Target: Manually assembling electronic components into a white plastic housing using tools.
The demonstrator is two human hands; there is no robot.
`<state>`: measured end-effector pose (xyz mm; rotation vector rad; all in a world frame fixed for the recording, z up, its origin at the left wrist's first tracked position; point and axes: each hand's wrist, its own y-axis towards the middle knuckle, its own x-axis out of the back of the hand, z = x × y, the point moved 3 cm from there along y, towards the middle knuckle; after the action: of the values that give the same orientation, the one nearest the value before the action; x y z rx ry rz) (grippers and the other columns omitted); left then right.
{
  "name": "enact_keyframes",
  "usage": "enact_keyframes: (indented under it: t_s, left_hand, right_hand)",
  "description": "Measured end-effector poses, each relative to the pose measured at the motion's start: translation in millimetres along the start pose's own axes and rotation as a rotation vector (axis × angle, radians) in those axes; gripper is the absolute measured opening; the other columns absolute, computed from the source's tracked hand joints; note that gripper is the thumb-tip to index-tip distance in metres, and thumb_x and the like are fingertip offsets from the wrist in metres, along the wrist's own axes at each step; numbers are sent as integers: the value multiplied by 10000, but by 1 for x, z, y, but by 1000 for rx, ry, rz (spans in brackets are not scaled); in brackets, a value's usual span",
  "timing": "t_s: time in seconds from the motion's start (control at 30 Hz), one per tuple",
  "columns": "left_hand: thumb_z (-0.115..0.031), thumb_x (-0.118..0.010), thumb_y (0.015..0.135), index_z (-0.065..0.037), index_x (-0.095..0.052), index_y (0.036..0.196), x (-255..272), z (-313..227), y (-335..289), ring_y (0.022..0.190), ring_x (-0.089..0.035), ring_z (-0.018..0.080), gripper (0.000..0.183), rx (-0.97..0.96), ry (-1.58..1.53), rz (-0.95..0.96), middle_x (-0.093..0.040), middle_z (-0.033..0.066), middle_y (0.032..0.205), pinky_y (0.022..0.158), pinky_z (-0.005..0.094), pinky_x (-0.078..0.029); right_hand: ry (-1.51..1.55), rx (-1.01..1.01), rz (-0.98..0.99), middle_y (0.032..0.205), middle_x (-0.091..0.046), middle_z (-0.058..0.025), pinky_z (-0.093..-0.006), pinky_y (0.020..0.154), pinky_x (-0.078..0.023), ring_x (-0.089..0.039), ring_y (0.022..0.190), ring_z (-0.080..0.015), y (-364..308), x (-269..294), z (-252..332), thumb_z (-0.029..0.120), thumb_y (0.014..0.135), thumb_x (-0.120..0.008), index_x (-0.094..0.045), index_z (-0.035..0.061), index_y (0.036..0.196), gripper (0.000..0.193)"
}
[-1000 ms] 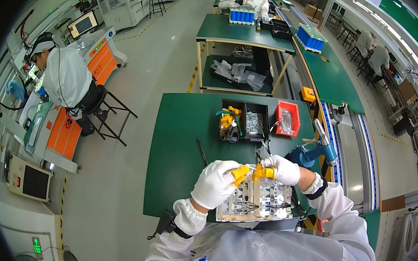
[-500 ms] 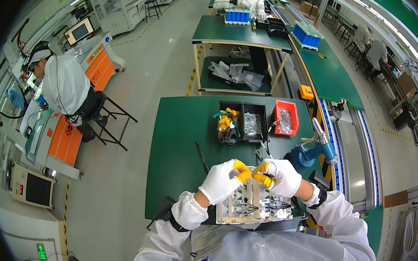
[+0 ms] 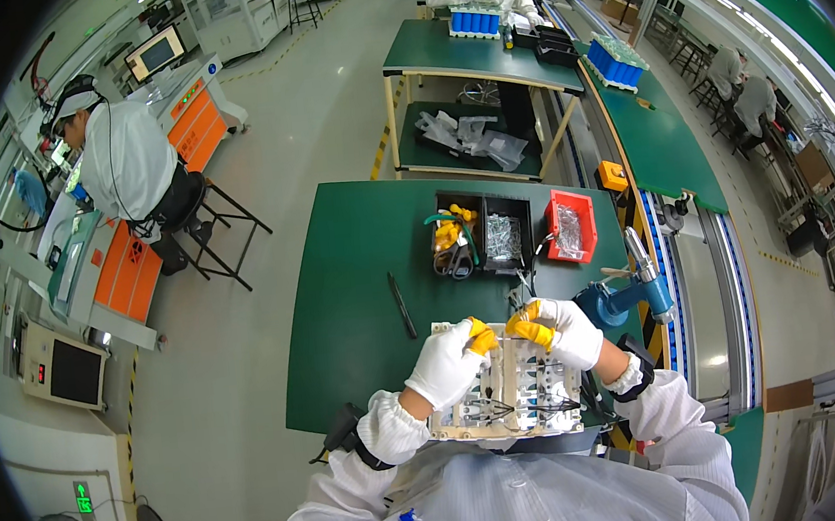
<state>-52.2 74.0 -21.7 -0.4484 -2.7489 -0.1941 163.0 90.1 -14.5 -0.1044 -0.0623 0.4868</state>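
A cream-coloured module housing (image 3: 496,394) with metal strips and black wires lies at the near edge of the green table, under both hands. My left hand (image 3: 452,362), in a white glove with yellow fingertips, is pinched closed over its far edge. Close beside it, my right hand (image 3: 563,332) in a matching glove is closed too, thumb and fingers together above the housing's far right part. Whatever lies between the fingertips is too small or hidden to make out. A blue and silver rivet gun (image 3: 630,292) stands just right of my right hand.
On the green table (image 3: 338,268) lie a thin black pen-like tool (image 3: 402,304), a black bin (image 3: 503,240) of small metal parts with yellow-handled tools alongside, and a red bin (image 3: 569,227). A conveyor rail (image 3: 681,336) runs along the right. Co-workers sit at other benches.
My hands have drawn slightly apart, the right shifting rightward and turning. A dark piece seen by the right fingers earlier no longer shows there. The view has tilted slightly.
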Motion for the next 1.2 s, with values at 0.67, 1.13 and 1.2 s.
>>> enact_keyframes:
  t_s: [0.67, 1.13, 1.2]
  left_hand:
    - [-113, -661, 941, 10, -612, 1046, -2, -11, 5, 844, -679, 365, 169, -231, 118, -46, -696, 178, 941, 743, 409, -532]
    - [-152, -650, 945, 20, -614, 1055, 9, -20, 7, 849, -676, 366, 207, -332, 212, 67, -686, 184, 950, 770, 407, -548]
    - [-156, -656, 937, 15, -624, 1059, 12, -22, 7, 867, -673, 360, 213, -340, 241, 107, -679, 179, 967, 785, 408, -549]
  right_hand:
    - [135, -129, -77, 940, -719, -25, -247, 786, -517, -618, 852, -79, -5, -3, -4, 93, 961, -693, -713, 2, 1060, 136]
    - [-73, -98, 192, 921, -712, 20, -232, 752, -500, -576, 823, -44, -3, -6, 15, 123, 984, -669, -709, 22, 1085, 149]
    - [-54, -72, 180, 919, -712, 19, -230, 752, -496, -569, 824, -42, -5, -6, 11, 126, 984, -675, -713, 23, 1097, 158]
